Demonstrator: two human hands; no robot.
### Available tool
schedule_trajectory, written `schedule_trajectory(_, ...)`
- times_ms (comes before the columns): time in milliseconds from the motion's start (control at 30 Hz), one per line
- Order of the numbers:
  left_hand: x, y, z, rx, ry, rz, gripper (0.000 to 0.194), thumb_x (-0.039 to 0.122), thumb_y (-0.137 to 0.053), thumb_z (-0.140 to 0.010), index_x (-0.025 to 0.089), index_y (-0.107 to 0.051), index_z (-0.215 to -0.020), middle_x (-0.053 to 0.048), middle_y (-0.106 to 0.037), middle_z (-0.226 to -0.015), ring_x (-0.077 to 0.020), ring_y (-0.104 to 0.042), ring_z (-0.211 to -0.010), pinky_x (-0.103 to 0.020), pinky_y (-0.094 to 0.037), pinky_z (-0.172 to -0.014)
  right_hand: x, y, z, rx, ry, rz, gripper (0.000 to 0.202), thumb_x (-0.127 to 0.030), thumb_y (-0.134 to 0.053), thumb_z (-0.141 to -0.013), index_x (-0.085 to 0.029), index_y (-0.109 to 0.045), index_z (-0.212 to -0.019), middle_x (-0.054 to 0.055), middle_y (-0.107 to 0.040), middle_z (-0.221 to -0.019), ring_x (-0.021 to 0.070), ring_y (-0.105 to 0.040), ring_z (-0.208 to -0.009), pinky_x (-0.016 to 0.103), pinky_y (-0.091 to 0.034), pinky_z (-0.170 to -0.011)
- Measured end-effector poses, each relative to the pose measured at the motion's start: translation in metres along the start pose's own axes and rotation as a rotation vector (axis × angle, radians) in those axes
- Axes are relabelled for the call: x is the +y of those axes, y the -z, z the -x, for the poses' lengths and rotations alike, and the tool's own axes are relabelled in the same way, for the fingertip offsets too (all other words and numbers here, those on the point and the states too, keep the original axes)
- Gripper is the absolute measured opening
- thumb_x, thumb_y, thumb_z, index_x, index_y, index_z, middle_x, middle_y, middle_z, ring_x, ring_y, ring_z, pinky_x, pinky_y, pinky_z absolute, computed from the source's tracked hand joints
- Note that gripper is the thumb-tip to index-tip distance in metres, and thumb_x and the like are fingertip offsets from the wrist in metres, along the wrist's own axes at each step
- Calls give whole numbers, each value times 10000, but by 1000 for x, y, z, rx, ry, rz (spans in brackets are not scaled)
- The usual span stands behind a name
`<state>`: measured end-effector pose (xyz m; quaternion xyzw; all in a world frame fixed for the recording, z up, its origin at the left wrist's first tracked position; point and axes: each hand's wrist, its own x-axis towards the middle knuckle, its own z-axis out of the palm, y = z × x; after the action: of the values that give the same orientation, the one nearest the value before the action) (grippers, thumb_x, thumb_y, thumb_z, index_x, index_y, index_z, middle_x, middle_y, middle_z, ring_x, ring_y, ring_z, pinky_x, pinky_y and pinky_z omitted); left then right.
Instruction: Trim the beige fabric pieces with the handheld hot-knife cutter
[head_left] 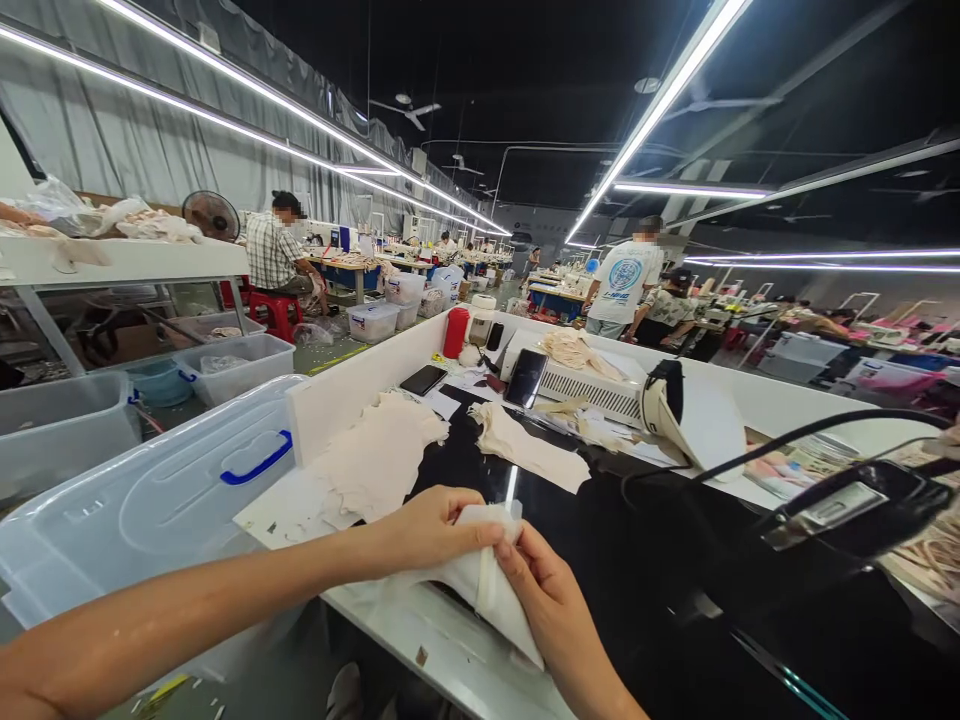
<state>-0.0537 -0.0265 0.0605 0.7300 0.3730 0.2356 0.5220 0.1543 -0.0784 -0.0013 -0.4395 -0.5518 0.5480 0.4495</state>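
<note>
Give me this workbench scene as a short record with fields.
left hand: pinching the white fabric piece; hand
right hand: on the same piece, opposite side; hand
on the black surface: cream fabric
beyond: upright phone, red container
beside the bench: clear bin with blue handle

The left hand (pixel 431 530) and the right hand (pixel 547 590) pinch a white cloth (pixel 487 565) over the near edge of the bench (pixel 420 630). A big pile of cream cloth pieces (pixel 379 455) lies by the bench's left edge. A smaller cream pile (pixel 532 448) lies to its right. A red bottle (pixel 456 333) stands near the far left corner.
</note>
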Motion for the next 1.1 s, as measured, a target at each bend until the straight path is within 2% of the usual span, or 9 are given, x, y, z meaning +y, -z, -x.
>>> schedule_trajectory(67, 1, -1, 1, 13, -26, -14, 557, 730, -664, -949, 219, -504, -795, 41, -442, -784, -152, -415, -751, -293, -311, -658, 3, 0, 5, -17, -49, -71, 648, -845, -849, -893, -250, -752, -1131, -26, -657, -797, 135, -495, -659, 262, -436, -630)
schedule_trajectory(167, 2, -2, 2, 21, -45, -25, 575, 749, -623, -961, 217, -503, -779, 37, -454, -774, -152, -419, -747, -290, -323, -657, 4, -2, 13, -93, -156, -142, 783, -871, -942, -758, -257, -736, -1200, -68, -605, -744, 74, -348, -525, 245, -340, -524)
schedule_trajectory(267, 3, -3, 2, 16, -38, -28, 587, 763, -596, -965, 217, -499, -771, 39, -450, -768, -148, -404, -736, -292, -325, -654, -2, -6, 21, -173, -266, -109, 812, -903, -977, -660, -222, -709, -1013, -96, -506, -667, 41, -248, -493, 241, -209, -473)
schedule_trajectory(367, 4, -5, 1, 12, -18, -60, 589, 759, -597, -957, 222, -465, -753, 42, -424, -762, -146, -391, -729, -298, -316, -651, -9, -10, 26, -199, -315, -63, 799, -921, -963, -659, -227, -604, -824, -139, -336, -574, 38, -205, -501, 255, -172, -495)
schedule_trajectory(500, 4, -6, 0, 25, -35, -104, 582, 727, -580, -970, 225, -419, -724, 37, -403, -751, -152, -387, -735, -306, -311, -661, -12, -11, 28, -199, -298, -61, 806, -940, -931, -686, -252, -522, -778, -150, -281, -554, 45, -194, -512, 269, -165, -510)
schedule_trajectory(867, -7, -7, -6, 7, -32, -67, 539, 657, -598, -976, 221, -423, -711, 33, -399, -747, -150, -369, -723, -307, -307, -660, -14, -4, 38, -288, -302, -64, 743, -877, -938, -737, -247, -553, -817, -123, -296, -616, 56, -205, -533, 273, -164, -520)
schedule_trajectory(967, -14, -10, -13, -36, -67, -117, 535, 625, -596, -1001, 213, -437, -701, 29, -415, -734, -148, -391, -720, -301, -308, -650, -5, 1, 41, -266, -287, 48, 741, -926, -879, -767, -243, -599, -829, -96, -350, -620, 75, -259, -535, 284, -189, -519)
schedule_trajectory(1100, -26, -16, -35, -98, -157, -285, 480, 541, -530, -1103, 193, -618, -784, 19, -545, -741, -155, -519, -718, -262, -391, -626, 23, 17, 42, -141, -268, 192, 804, -1045, -747, -761, -257, -595, -808, -82, -366, -575, 112, -314, -534, 292, -245, -514)
